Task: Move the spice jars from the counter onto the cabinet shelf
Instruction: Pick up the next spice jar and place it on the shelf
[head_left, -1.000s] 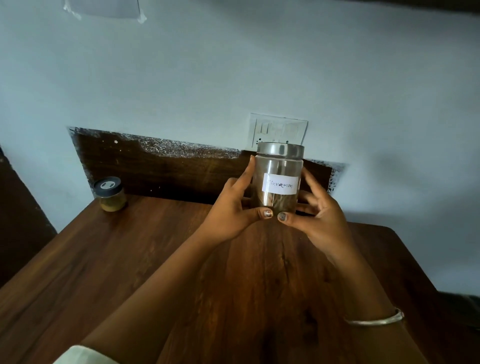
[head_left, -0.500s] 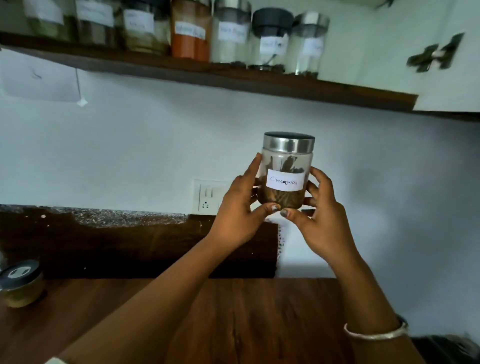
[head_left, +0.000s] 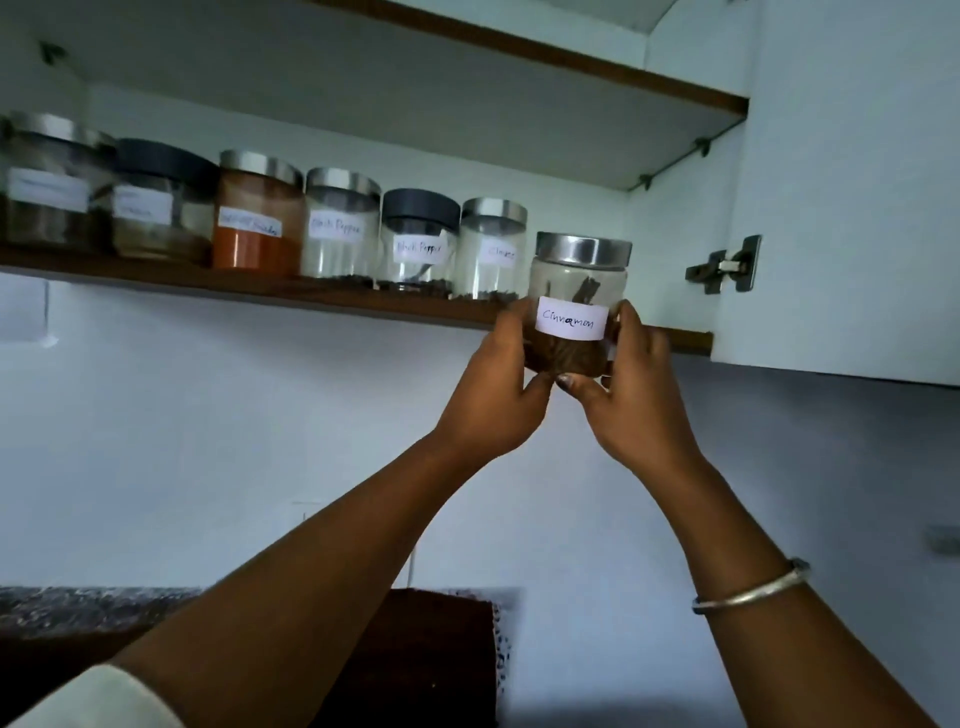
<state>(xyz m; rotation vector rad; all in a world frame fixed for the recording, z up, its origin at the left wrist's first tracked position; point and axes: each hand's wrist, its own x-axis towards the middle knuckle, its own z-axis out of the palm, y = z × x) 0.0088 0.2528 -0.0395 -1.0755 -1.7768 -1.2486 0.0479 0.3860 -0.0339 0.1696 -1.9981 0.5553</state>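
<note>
A glass jar labelled cinnamon (head_left: 576, 291), with a steel lid, is held up in front of the right end of the cabinet shelf (head_left: 260, 291). My left hand (head_left: 498, 395) grips its left side and my right hand (head_left: 634, 400) grips its right side, thumbs under its base. Its base is level with the shelf's front edge or just below it. Several labelled spice jars stand in a row on the shelf, the nearest a clear jar (head_left: 491, 249) just left of the held one.
An open white cabinet door (head_left: 852, 182) with a metal hinge (head_left: 724, 267) stands to the right. A second shelf (head_left: 519, 47) runs above the jars. A dark backsplash (head_left: 78, 608) shows at the bottom left against the white wall.
Both hands have lifted the cinnamon jar from counter height up to the shelf's right end. The view has tilted up, so the counter and the small jar on it are out of view.
</note>
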